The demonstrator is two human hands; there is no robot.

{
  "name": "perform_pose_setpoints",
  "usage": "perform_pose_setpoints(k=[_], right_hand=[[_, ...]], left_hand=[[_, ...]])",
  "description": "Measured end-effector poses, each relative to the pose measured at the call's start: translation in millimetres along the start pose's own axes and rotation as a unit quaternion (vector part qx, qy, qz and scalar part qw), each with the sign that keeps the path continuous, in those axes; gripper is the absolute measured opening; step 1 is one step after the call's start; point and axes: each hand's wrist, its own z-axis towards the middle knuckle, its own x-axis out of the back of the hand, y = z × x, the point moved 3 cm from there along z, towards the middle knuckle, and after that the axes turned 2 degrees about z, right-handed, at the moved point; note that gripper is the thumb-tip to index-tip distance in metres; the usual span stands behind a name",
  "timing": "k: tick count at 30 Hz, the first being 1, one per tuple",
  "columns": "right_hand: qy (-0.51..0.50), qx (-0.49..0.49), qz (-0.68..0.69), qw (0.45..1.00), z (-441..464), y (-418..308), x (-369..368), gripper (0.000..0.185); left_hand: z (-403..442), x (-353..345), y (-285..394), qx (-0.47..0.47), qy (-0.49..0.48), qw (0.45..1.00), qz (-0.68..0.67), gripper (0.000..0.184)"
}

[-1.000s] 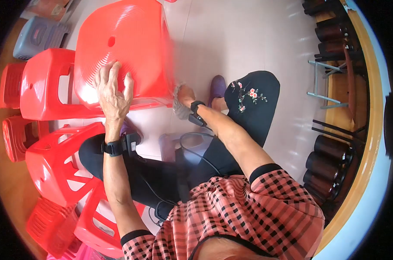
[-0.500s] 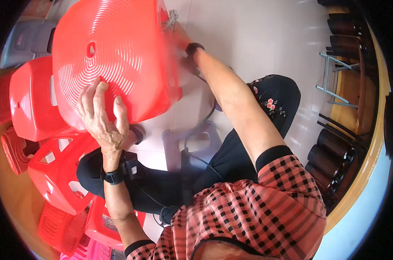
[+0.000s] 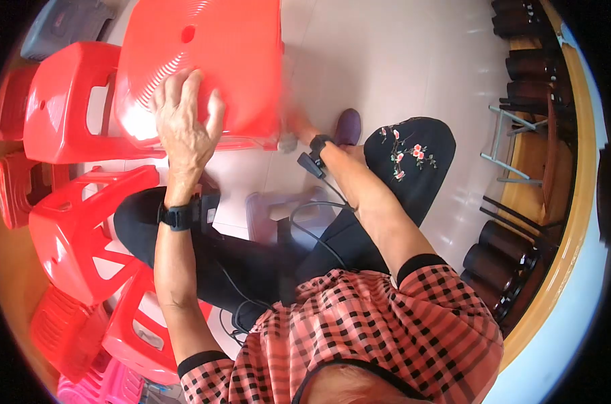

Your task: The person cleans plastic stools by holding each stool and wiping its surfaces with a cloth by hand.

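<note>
While blur hides the right hand's grip, the left hand lies spread atop a red stool.

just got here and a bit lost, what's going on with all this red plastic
A person is handling a red plastic stool, its ridged seat facing the camera. The left grip lies with spread fingers on the seat. The right grip is blurred at the stool's right side, with something greyish by it, perhaps a cloth, so it could be wiping. More red stools crowd the left of the view.
</note>
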Motion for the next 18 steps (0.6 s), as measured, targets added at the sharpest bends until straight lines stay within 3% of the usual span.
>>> perform_pose_setpoints(k=[3,5,7,9,13,18], right_hand=[[-0.022,-0.183,0.155,0.971,-49.9,-7.8,-9.5,0.028],[-0.021,-0.281,0.307,0.909,-80.0,-29.0,-15.2,0.029],[-0.023,-0.308,0.434,0.846,-102.6,-60.8,-15.9,0.030],[-0.059,-0.272,0.518,0.808,-127.1,-110.8,-7.2,0.034],[-0.069,-0.210,0.565,0.795,-167.2,-188.9,17.2,0.030],[-0.033,-0.084,0.433,0.897,-204.6,-279.2,65.4,0.020]], left_hand=[[-0.8,-0.4,-1.8,-0.006,0.015,1.000,0.001,0.034],[-2.6,-2.1,-4.9,-0.003,0.014,1.000,-0.001,0.034],[-2.4,1.6,-2.9,-0.001,0.014,1.000,-0.010,0.033],[-2.9,1.4,-3.4,-0.004,0.015,1.000,-0.012,0.032],[-3.3,0.1,-3.7,-0.006,0.020,1.000,-0.022,0.029],[-5.5,0.5,-3.7,0.007,0.005,1.000,-0.002,0.032]])
